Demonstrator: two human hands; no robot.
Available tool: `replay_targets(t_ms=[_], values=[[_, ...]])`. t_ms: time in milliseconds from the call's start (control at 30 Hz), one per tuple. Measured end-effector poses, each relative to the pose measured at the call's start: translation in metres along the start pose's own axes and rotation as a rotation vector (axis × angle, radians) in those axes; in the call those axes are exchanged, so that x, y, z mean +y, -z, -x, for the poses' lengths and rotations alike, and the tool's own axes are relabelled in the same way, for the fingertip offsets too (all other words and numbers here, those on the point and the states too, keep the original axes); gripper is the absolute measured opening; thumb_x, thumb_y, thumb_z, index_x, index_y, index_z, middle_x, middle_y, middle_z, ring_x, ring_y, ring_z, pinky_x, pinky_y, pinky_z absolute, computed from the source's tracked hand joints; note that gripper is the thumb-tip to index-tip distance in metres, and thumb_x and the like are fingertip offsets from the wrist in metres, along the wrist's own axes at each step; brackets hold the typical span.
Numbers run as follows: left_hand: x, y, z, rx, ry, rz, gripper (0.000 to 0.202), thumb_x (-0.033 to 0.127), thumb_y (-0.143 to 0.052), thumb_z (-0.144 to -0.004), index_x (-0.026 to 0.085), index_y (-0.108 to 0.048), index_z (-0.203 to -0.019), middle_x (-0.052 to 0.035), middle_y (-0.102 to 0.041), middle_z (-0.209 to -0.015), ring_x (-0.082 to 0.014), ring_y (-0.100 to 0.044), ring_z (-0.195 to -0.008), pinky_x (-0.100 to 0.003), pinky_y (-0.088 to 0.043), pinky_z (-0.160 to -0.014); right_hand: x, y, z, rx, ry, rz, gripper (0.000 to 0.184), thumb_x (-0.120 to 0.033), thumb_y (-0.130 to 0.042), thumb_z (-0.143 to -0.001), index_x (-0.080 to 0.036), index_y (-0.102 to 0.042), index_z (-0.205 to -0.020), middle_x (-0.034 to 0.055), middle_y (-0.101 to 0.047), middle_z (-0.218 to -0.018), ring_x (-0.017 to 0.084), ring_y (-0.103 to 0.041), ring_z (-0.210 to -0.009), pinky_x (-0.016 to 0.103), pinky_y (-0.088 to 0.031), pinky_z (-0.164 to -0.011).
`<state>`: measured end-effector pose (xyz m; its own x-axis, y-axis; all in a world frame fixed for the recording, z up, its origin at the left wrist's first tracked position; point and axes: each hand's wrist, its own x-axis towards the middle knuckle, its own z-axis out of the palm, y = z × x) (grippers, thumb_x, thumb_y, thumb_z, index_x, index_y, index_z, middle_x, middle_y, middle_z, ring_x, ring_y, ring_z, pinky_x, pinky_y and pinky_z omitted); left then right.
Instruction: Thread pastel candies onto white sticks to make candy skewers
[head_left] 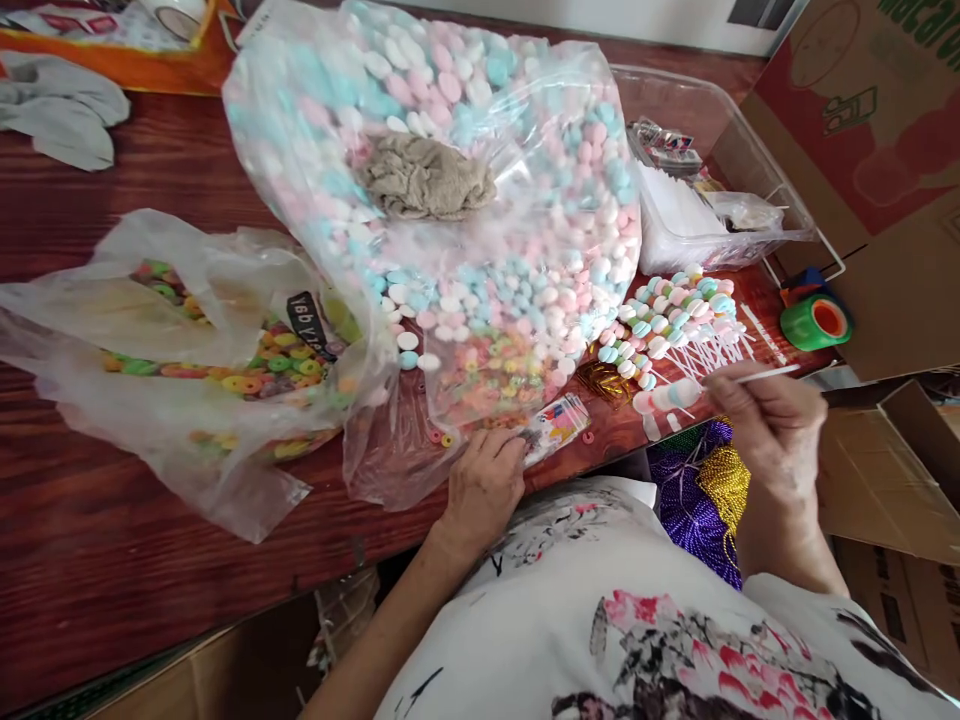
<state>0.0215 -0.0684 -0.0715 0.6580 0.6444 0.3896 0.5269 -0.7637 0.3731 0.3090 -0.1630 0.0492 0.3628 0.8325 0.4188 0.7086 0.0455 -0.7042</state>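
My right hand (780,425) pinches a thin white stick (769,373). On the stick's left end sits a short row of pastel pink, white and pale blue candies (667,396), held just above the table's front edge. My left hand (487,480) lies at the table's front edge, its fingers curled over the near end of a small printed plastic packet (562,422). Right behind that packet, a clear bag of ring-shaped candies (487,375) rests against a large clear bag of pastel candies (525,240). A pile of candy-loaded sticks (675,315) lies beyond my right hand, beside bare white sticks (712,352).
Gold twist ties (606,380) lie by the pile. A crumpled brown cloth (427,177) rests on the large bag. At left is an open bag of coloured rings (292,365). A clear plastic bin (720,110), green tape roll (806,322) and cardboard box (892,250) stand right.
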Motion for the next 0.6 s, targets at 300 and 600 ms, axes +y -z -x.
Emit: replay_targets(t_ms=[300, 600], values=[[-0.008, 0.003, -0.007, -0.066, 0.065, 0.090, 0.018, 0.023, -0.056, -0.095, 0.015, -0.070, -0.104, -0.0095, -0.072, -0.095, -0.0233, -0.066, -0.086, -0.036, -0.052, -0.077, 0.011, -0.014, 0.018, -0.036, -0.081, -0.179, 0.011, -0.019, -0.066, -0.087, -0.024, -0.076, -0.087, -0.0011, -0.073, -0.075, 0.012, -0.065, -0.062, 0.026, -0.052, -0.058], [-0.014, -0.005, -0.001, 0.049, 0.089, 0.248, 0.019, 0.027, -0.059, -0.096, 0.016, -0.074, -0.096, -0.0080, -0.074, -0.090, -0.0187, -0.069, -0.084, -0.031, -0.056, -0.075, 0.017, -0.072, 0.016, 0.157, -0.307, -0.748, 0.011, -0.029, -0.071, -0.083, -0.021, -0.075, -0.076, -0.0004, -0.069, -0.065, 0.010, -0.060, -0.053, 0.023, -0.046, -0.046]])
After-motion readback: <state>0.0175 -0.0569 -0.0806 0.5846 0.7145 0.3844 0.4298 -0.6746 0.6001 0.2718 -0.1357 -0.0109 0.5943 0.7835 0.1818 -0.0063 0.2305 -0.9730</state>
